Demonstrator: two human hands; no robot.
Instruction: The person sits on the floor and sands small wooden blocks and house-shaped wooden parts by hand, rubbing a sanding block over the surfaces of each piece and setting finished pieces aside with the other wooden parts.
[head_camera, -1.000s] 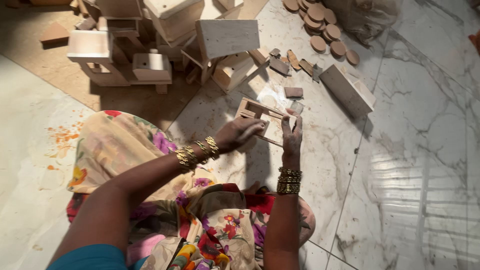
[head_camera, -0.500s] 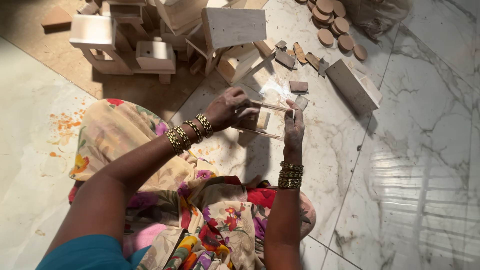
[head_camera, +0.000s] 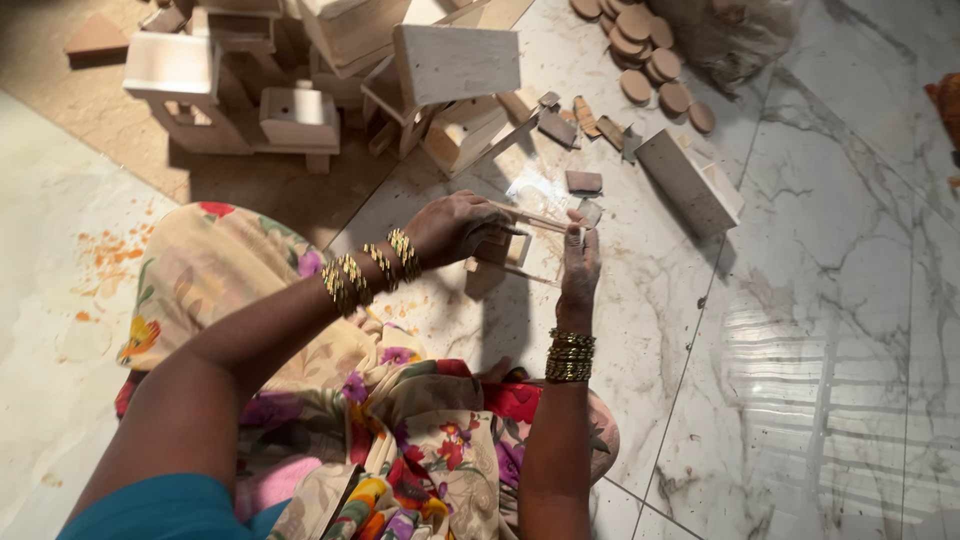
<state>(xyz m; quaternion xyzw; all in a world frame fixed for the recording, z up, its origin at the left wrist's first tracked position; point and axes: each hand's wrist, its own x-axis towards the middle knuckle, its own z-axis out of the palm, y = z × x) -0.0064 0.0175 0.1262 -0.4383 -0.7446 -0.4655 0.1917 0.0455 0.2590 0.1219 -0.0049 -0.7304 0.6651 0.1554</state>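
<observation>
The small wooden frame (head_camera: 503, 255) sat on the marble floor (head_camera: 800, 330) just in front of the person's knees, and it looked only partly built: a few thin sides stood joined, while one long wooden strip (head_camera: 530, 217) was held across its top and not yet seated, so the judgement was that the assembly was somewhere in the middle, with at least this piece left to fix. Toward the far edge of the floor a cluster of finished-looking pale wooden houses (head_camera: 300, 90) stood close together, with round wooden discs (head_camera: 645, 55) beyond and to the right of them and flat offcuts (head_camera: 585, 182) scattered between them and the frame; a rectangular wooden box (head_camera: 690, 182) lay tilted to the right of the work. The left hand (head_camera: 455, 228) came in from the left, wrist bent, fingers curled closed around the near end of the strip and pressing it over the frame. The right hand (head_camera: 580, 265) reached straight forward from below, palm down, its fingertips pinching the strip's other end and steadying the frame's right side. Gold bangles (head_camera: 370, 272) ringed both wrists.
</observation>
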